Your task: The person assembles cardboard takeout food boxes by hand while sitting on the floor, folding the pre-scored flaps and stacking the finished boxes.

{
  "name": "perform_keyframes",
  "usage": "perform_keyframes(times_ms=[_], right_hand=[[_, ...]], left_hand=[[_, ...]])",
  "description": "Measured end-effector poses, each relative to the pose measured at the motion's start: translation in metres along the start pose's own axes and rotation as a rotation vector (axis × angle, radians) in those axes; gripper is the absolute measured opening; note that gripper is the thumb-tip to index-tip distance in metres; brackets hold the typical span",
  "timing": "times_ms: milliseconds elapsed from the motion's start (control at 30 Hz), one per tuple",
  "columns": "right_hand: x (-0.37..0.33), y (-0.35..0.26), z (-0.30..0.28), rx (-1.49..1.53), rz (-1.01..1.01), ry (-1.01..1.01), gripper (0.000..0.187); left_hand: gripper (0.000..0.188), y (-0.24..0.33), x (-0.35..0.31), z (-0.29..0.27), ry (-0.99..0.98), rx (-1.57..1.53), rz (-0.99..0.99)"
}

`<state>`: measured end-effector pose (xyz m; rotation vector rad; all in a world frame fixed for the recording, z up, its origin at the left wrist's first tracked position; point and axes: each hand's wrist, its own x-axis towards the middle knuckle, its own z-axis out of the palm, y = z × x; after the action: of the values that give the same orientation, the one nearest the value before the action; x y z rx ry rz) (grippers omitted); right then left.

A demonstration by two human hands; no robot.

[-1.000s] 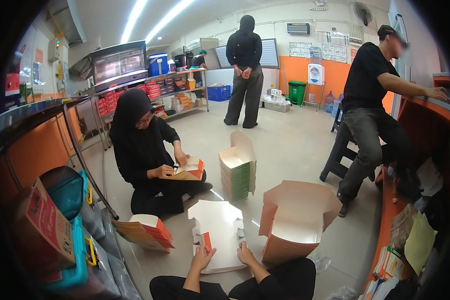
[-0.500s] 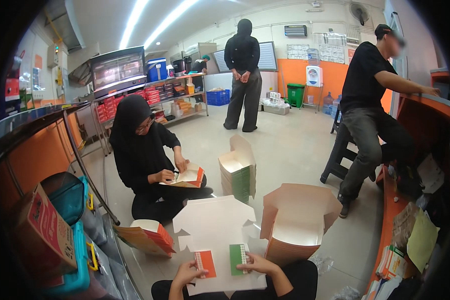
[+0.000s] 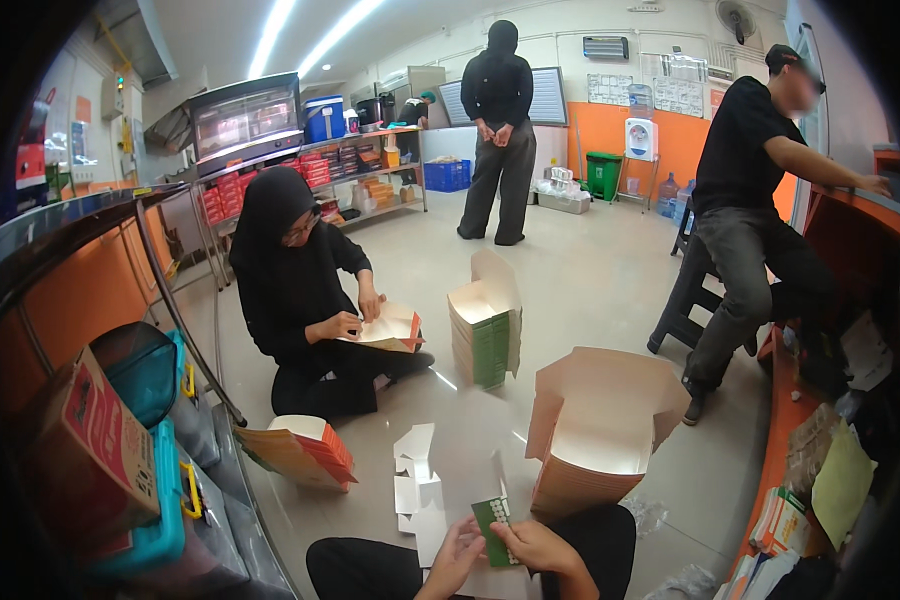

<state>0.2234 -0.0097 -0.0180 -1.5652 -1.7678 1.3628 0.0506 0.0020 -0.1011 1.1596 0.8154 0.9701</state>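
Observation:
An unfolded cardboard box blank (image 3: 432,515), white on its inner face, lies over my lap between my hands. Part of it is smeared by motion. My right hand (image 3: 538,548) grips its green panel (image 3: 490,528), which has a pale patterned strip, with the thumb on the face. At the panel's left edge, my left hand (image 3: 456,552) closes its fingers on the cardboard. A tall nested stack of brown-edged boxes (image 3: 590,440) stands just beyond my right knee.
Ahead stands a stack of green boxes (image 3: 485,325); orange boxes (image 3: 310,450) sit at the left. Across from me, a seated person in black handles an open box (image 3: 390,325). Teal-lidded bins (image 3: 160,500) line the left, and a black stool (image 3: 690,300) supports another person at right.
My left hand has moved right, beside the right hand, off the orange panel, which no longer shows. The blank has turned and tilted. The view has shifted slightly.

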Motion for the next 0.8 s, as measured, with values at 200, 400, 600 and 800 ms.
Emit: perform_keyframes(times_ms=[200,400,600,800], right_hand=[[-0.013,0.040,0.003,0.555,-0.381,0.147,0.059],[-0.054,-0.010,0.021,0.145,-0.759,0.592,0.054],[-0.059,-0.002,0.022,-0.257,-0.657,0.786,0.049],[-0.058,-0.010,0.021,-0.264,-0.627,0.832,0.055]], left_hand=[[0.029,0.034,0.012,0.009,0.075,-0.428,-0.032],[0.035,0.067,0.010,0.007,0.130,-0.566,0.081],[0.046,0.082,-0.007,0.032,0.064,-0.536,0.127],[0.043,0.072,-0.014,0.037,0.089,-0.437,0.156]])
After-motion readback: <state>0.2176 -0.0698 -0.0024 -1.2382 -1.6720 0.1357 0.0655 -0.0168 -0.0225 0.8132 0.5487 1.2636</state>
